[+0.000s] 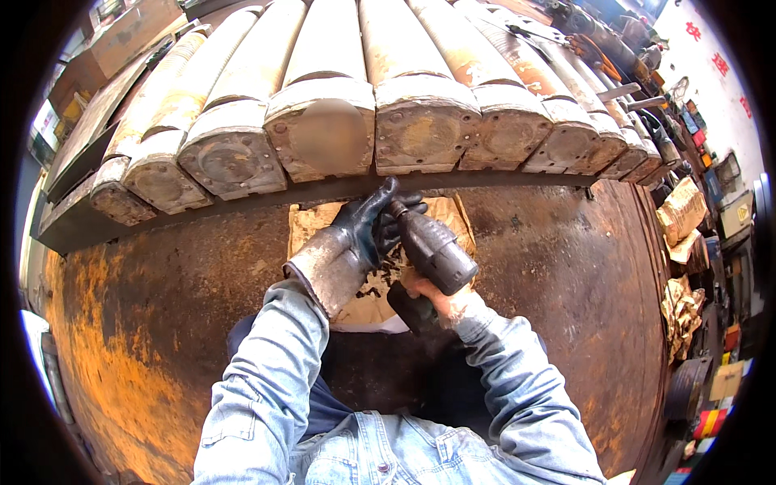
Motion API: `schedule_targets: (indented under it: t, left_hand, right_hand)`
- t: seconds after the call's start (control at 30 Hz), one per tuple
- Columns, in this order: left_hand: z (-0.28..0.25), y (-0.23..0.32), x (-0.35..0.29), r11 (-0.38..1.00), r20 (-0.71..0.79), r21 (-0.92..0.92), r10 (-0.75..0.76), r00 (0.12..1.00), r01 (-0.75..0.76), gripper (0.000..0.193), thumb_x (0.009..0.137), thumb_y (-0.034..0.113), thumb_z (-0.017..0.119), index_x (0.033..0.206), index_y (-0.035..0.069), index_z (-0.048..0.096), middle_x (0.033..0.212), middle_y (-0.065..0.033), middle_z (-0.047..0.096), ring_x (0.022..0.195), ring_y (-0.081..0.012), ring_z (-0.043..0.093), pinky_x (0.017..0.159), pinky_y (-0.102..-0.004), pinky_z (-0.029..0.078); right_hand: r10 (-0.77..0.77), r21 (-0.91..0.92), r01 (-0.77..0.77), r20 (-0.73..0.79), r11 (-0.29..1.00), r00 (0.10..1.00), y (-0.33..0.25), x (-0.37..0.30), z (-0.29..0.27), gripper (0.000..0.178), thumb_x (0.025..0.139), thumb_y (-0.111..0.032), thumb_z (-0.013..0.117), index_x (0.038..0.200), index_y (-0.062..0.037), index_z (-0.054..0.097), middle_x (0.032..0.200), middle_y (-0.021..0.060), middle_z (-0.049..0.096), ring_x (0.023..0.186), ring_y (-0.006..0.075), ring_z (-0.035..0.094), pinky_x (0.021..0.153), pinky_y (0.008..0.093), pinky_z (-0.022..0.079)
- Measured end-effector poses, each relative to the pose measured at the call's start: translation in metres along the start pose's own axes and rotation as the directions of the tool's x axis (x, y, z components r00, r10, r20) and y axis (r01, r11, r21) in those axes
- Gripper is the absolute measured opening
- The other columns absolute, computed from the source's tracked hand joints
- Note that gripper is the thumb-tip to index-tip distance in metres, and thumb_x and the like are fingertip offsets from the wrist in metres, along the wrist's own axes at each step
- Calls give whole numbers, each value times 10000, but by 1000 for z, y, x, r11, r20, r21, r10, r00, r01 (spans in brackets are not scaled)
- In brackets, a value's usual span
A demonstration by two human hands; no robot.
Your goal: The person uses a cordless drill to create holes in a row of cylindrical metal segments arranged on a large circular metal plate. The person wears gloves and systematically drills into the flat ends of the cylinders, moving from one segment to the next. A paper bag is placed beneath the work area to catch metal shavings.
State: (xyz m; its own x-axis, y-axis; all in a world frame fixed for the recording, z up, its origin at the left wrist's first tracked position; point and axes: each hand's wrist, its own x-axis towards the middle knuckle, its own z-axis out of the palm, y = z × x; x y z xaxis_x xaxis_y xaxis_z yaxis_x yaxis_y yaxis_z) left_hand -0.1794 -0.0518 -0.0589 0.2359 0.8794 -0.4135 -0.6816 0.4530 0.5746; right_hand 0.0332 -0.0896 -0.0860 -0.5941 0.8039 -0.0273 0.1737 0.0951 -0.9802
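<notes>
A dark, grimy cordless impact wrench [437, 249] is in my bare right hand [440, 299], whose fingers wrap round its grip. Its narrow nose points away from me, up and to the left. My left hand [364, 230] wears a black rubber glove with a dirty pale cuff. Its thumb sticks out past the wrench's nose, apart from the other fingers, which are partly hidden behind the tool. Whether the glove touches the nose, I cannot tell. Below both hands lies a stained cardboard sheet [356, 314] with several small dark pieces, perhaps bolts, scattered on it.
A row of heavy cylinders [404, 44] with square-edged end blocks [428, 125] rests on a dark steel beam [267, 202] just ahead. Rusty plate flooring [162, 323] spreads around me. At the right stand crumpled brown paper [683, 315] and cluttered shelving.
</notes>
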Motion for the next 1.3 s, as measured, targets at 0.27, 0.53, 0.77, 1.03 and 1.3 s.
schedule_targets:
  t: [0.27,0.53,0.77,1.03,1.3]
  left_hand:
    - [7,2,-12,952,271,-304,121,955,-35,500,992,339,605,1260,-82,586,1257,-229,648,1222,-360,601,1088,-534,474]
    - [-6,1,-1,934,-21,-243,264,964,-261,322,1001,193,492,1216,-31,580,1274,-245,632,1242,-426,574,1084,-590,459]
    - [6,4,-13,885,12,-418,232,973,-206,174,980,167,544,1091,79,646,1252,-219,651,1203,-428,601,1043,-598,501]
    - [17,5,-23,888,1,-293,370,929,-354,237,1036,238,467,1044,129,677,1266,-203,652,1198,-397,614,1040,-587,502]
    - [27,16,-21,849,-211,-452,197,957,-274,254,1065,267,422,1088,97,609,1248,-210,661,1158,-414,635,1008,-615,510]
  right_hand:
    - [111,134,-117,51,984,993,-27,-6,2,104,875,-119,688,918,-26,669,810,36,651,792,167,614,750,331,501]
    - [139,14,-140,42,990,989,-38,2,5,113,884,-134,682,938,-34,682,806,38,653,783,167,616,743,327,500]
    - [70,62,-74,59,995,996,-21,5,8,140,886,-134,673,982,-32,678,850,37,662,803,164,615,754,324,504]
    - [-77,-72,76,-6,995,997,-24,8,12,152,899,-157,681,983,-31,680,849,36,664,814,154,615,750,318,506]
    - [104,201,-111,47,973,993,-21,13,15,150,872,-123,694,973,-13,685,825,46,652,799,161,605,753,318,497]
